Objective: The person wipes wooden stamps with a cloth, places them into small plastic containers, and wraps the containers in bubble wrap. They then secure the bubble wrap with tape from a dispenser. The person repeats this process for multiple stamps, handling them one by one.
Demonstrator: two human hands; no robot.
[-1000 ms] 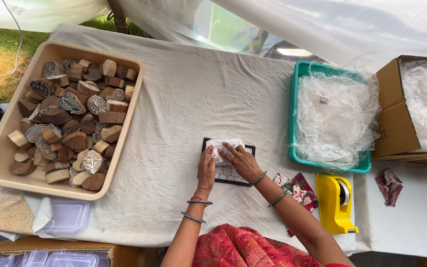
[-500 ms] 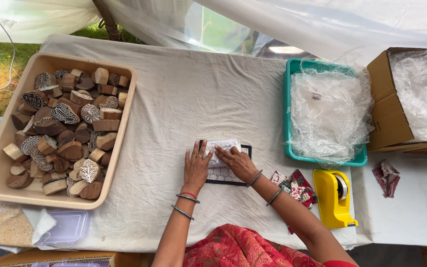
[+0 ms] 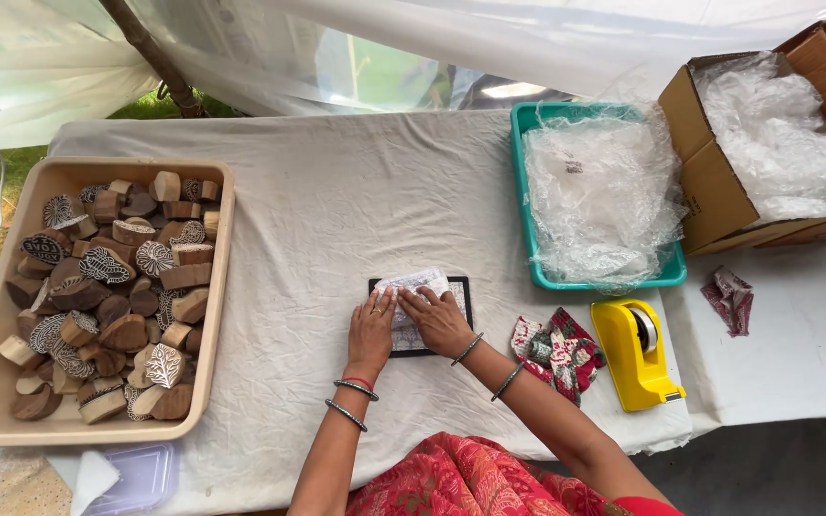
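A small black pad [image 3: 460, 290] lies on the white cloth in front of me, with a piece of white printed paper [image 3: 414, 283] spread over it. My left hand [image 3: 371, 331] lies flat on the paper's left side, fingers together. My right hand [image 3: 439, 319] presses flat on the paper's right side, beside the left. Neither hand grips anything. Both wrists wear bangles.
A beige tray [image 3: 216, 277] full of several carved wooden blocks sits at the left. A teal tray [image 3: 526, 210] with clear plastic and a cardboard box [image 3: 709, 182] of plastic stand at the right. A yellow tape dispenser [image 3: 635, 355] and patterned cloth scraps [image 3: 554, 350] lie near my right forearm.
Both hands have stayed on the paper over the pad, shifting slightly as they smooth it. The camera view has tilted a little.
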